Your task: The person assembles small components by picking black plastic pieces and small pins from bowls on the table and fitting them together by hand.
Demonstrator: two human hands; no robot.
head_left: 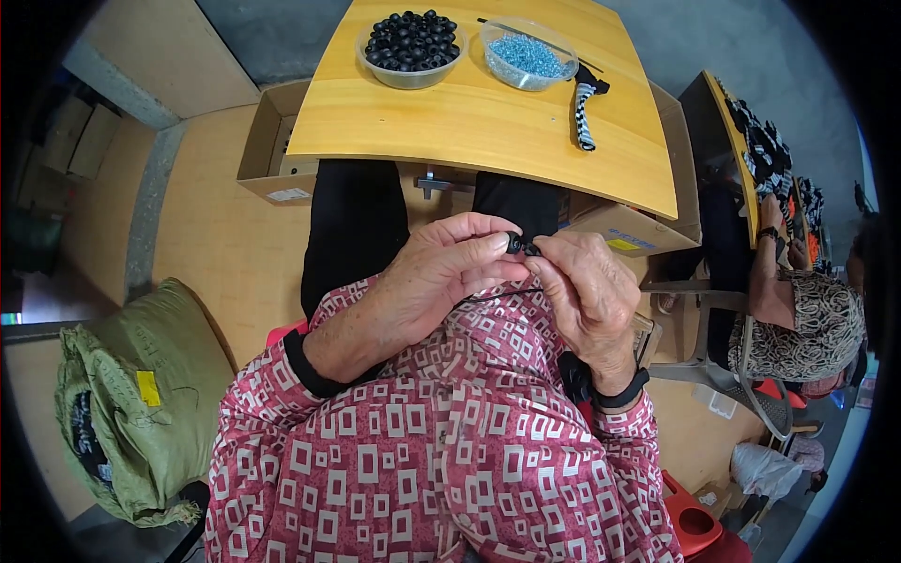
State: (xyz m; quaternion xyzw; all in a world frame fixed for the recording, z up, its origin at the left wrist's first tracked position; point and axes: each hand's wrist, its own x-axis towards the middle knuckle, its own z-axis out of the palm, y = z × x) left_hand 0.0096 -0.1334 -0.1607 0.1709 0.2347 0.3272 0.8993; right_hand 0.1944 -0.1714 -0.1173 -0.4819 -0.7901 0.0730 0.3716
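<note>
In front of my lap, both hands meet fingertip to fingertip. My left hand (436, 272) is closed, pinching a round black bead (513, 243) between thumb and fingers. Close against it, my right hand (591, 296) pinches a small dark piece (531, 250), partly hidden by the fingertips; its exact kind is unclear. A thin black cord (497, 297) runs below the hands, and where its ends go is hidden. Beyond them on the table stand a clear bowl (409, 82) heaped with black beads (413, 39) and a second clear bowl (516, 83) of small light-blue pieces (528, 54).
The yellow wooden table (432, 122) holds a black-and-white striped strip (584, 117) with a black end. Cardboard boxes (253, 155) flank it. A green sack (169, 375) stands at left. At right another person (798, 319) sits by a second table, near a chair (699, 371).
</note>
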